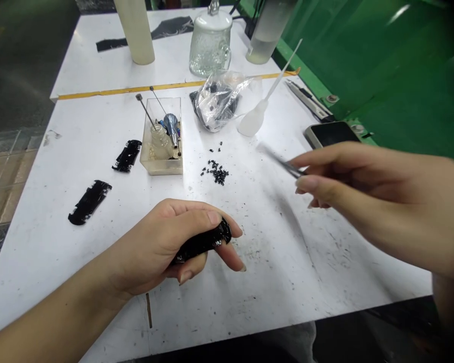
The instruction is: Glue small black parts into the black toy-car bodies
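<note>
On the white bench [219, 302], the following items lay or stood, with two bare hands above its near half. Left hand [174, 237]: grip clamped on a glossy black molded plate [200, 244], thumb on top near its far end, fingers beneath, the plate held tilted near the middle of the front edge. Right hand [371, 196]: grip closed on slim metal tweezers [283, 164], thumb against fingers, the tips pointing up and to the left, blurred; whether those tips stood apart or together could not be told. Between and beyond the hands: one loose heap of tiny black parts [220, 175], a few strays just beside it. To the left: two black plates, one nearer [90, 202], one farther [127, 156], lying flat and apart. Right of these: one translucent rectangular box [162, 168], containing a small glass bottle [161, 141], a blue-gray metal-tipped tool [171, 127] and thin rods with knobbed ends. Behind the heap: one crinkled plastic bag [217, 103] with dark contents; beside it, a white squeeze bottle [252, 120], its long nozzle slanting up to the right. At the right edge: one dark-faced phone [333, 134], and a utility knife [308, 100] beyond. Toward the rear: one yellow strip [124, 91] running crosswise, a textured glass jar [210, 45], two tall translucent cylinders [136, 35] and a ragged dark cloth strip [172, 27].
</note>
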Motion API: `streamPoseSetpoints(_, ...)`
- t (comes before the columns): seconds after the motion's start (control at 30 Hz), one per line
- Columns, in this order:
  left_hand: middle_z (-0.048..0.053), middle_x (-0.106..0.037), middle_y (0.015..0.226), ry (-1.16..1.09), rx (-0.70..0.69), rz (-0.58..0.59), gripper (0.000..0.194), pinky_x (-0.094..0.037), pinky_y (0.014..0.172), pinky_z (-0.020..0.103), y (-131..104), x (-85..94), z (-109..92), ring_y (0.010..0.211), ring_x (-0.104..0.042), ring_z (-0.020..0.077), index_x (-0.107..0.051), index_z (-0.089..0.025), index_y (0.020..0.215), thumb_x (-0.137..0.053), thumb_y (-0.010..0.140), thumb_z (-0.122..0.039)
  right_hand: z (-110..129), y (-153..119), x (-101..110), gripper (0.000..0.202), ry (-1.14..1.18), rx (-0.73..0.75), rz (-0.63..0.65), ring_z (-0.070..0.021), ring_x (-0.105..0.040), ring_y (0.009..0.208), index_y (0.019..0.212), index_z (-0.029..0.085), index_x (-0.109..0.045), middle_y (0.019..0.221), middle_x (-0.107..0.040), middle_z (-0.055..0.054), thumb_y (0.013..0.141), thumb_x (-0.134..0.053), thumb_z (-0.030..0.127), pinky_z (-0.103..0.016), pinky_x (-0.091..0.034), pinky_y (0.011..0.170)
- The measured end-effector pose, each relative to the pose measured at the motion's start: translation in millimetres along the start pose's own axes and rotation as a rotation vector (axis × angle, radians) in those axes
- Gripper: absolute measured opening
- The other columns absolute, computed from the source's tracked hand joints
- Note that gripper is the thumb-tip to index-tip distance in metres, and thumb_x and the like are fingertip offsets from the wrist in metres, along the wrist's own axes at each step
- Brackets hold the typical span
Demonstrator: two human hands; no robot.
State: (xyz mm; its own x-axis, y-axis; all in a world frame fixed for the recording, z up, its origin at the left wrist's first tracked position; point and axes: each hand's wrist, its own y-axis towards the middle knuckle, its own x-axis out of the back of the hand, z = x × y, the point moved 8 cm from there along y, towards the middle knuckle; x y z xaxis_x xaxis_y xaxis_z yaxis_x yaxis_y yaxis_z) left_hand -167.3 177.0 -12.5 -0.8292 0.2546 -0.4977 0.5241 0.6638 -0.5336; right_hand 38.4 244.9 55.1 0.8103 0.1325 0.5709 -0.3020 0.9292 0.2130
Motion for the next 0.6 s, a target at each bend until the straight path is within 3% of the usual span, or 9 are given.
streamPoseSetpoints(0.1,0.010,-0.080,0.076,0.003,-0.007,0.012,0.026,-0.024,0.039,0.017,1,-0.9,0,0.035,-0.042,0.0028,-0.078,-0.015,0.089,-0.058,0.098,-0.029,-19,-1,-1,0.018,-0.594,0.013,0.112,-0.0176,-0.060,0.053,0.096,0.028,-0.076,0.072,-0.071,0.000,0.092,-0.065,0.042,-0.031,-0.039,0.049)
streamPoseSetpoints(0.27,0.010,-0.080,0.075,0.003,-0.018,0.010,0.025,-0.023,0.038,0.017,1,-1.3,-1,0.035,-0.042,0.0034,-0.078,-0.015,0.088,-0.058,0.096,-0.029,-23,10,-11,0.019,-0.649,0.061,0.143,-0.0231,-0.066,0.069,0.086,0.026,-0.076,0.083,-0.073,-0.003,0.087,-0.069,0.043,-0.034,-0.042,0.058)
streamPoseSetpoints(0.37,0.010,-0.080,0.075,0.015,-0.021,0.000,0.026,-0.022,0.038,0.017,1,-1.2,-1,0.036,-0.042,0.0034,-0.078,-0.015,0.087,-0.058,0.096,-0.029,10,40,-18,0.019,-0.523,0.056,0.101,-0.0183,-0.062,0.065,0.088,0.023,-0.078,0.077,-0.071,-0.002,0.086,-0.076,0.042,-0.032,-0.039,0.059)
streamPoseSetpoints(0.43,0.010,-0.080,0.074,0.017,-0.020,-0.011,0.026,-0.021,0.038,0.017,0,-0.9,0,0.035,-0.042,0.0032,-0.078,-0.015,0.086,-0.058,0.096,-0.029,44,68,-28,0.024,-0.374,0.052,0.035,-0.0157,-0.062,0.070,0.102,0.023,-0.079,0.082,-0.070,-0.002,0.089,-0.076,0.042,-0.030,-0.041,0.062)
streamPoseSetpoints(0.47,0.010,-0.080,0.074,0.019,-0.021,-0.020,0.026,-0.020,0.038,0.017,0,-0.6,0,0.035,-0.041,0.0030,-0.078,-0.015,0.086,-0.058,0.096,-0.029,60,83,-39,0.031,-0.273,0.048,0.028,-0.0148,-0.062,0.070,0.113,0.024,-0.077,0.084,-0.071,-0.001,0.089,-0.076,0.044,-0.030,-0.040,0.061)
streamPoseSetpoints(0.57,0.009,-0.080,0.073,0.020,-0.031,-0.041,0.026,-0.022,0.039,0.017,0,-0.4,-1,0.035,-0.041,0.0024,-0.078,-0.014,0.085,-0.058,0.095,-0.028,95,117,-91,0.061,-0.118,0.072,0.179,-0.0142,-0.059,0.068,0.135,0.019,-0.065,0.087,-0.071,-0.001,0.086,-0.080,0.052,-0.030,-0.042,0.063)
streamPoseSetpoints(0.6,0.009,-0.079,0.073,0.016,-0.039,-0.043,0.026,-0.021,0.039,0.017,1,-0.8,-2,0.035,-0.041,0.0023,-0.078,-0.014,0.085,-0.058,0.095,-0.028,105,123,-107,0.042,-0.137,0.132,0.220,-0.0132,-0.056,0.068,0.121,0.017,-0.071,0.087,-0.070,-0.001,0.091,-0.077,0.045,-0.030,-0.041,0.064)
